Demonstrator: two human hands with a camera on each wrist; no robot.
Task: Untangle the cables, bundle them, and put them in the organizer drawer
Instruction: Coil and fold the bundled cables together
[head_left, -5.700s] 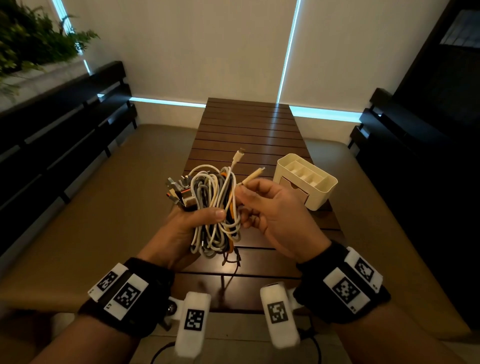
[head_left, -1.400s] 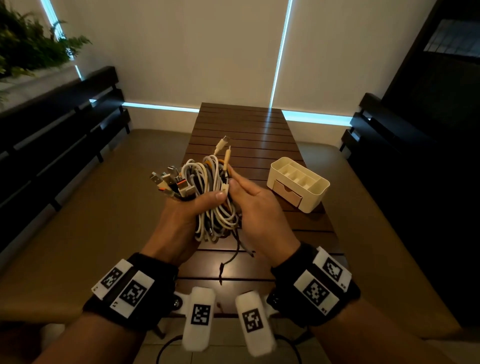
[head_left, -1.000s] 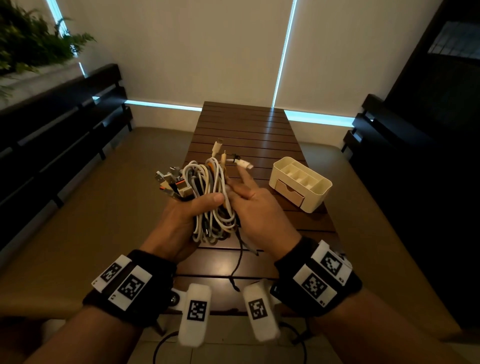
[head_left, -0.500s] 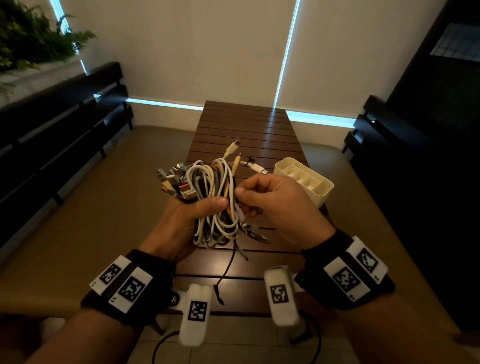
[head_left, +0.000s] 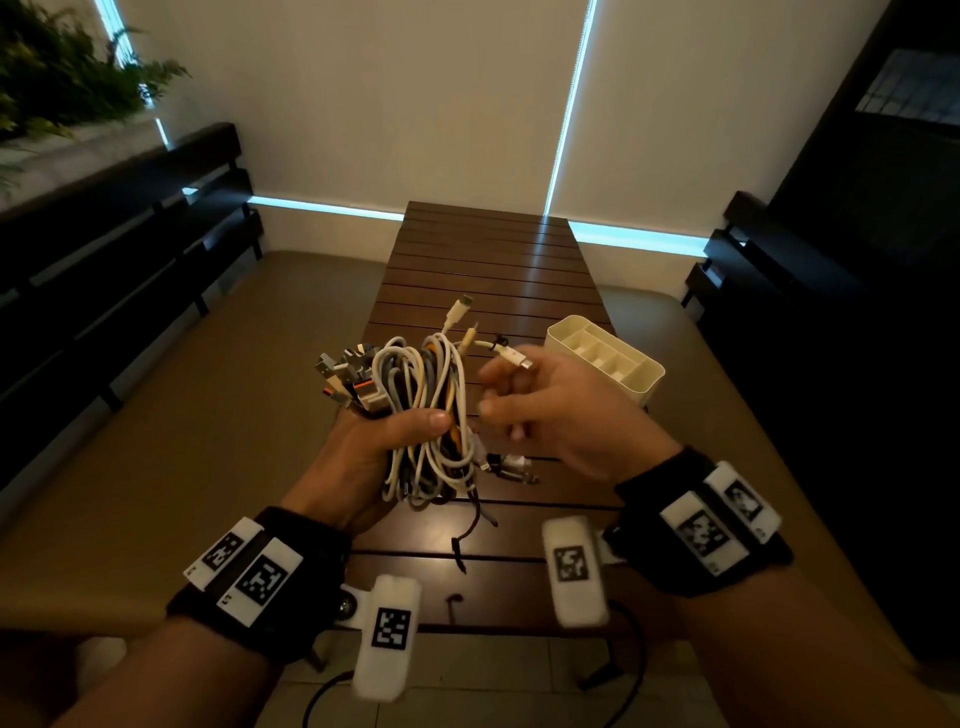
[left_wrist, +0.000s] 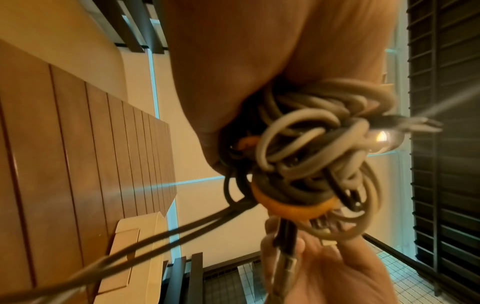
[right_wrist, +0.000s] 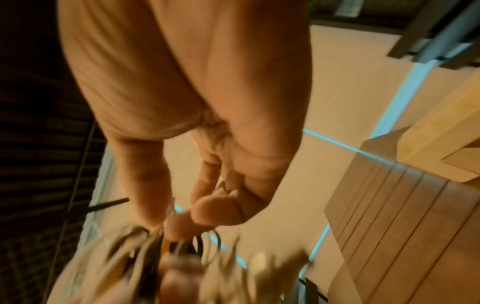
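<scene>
Over our slatted table (head_left: 488, 270), our left hand (head_left: 374, 447) clamps the cables (head_left: 426, 410) so the tangle stays fixed. Our right hand (head_left: 561, 410) is blurred beside it; its grip we cannot tell. Nearby waits the organizer (head_left: 644, 379), drawer unfilled.

The cables (head_left: 426, 415) are white, grey, black and one orange. The organizer (head_left: 605, 358) is cream white. The counter (head_left: 488, 260) is dark brown wood with slat lines. The wrist bands (head_left: 260, 571) are black, with black-and-white square code patterns.
</scene>
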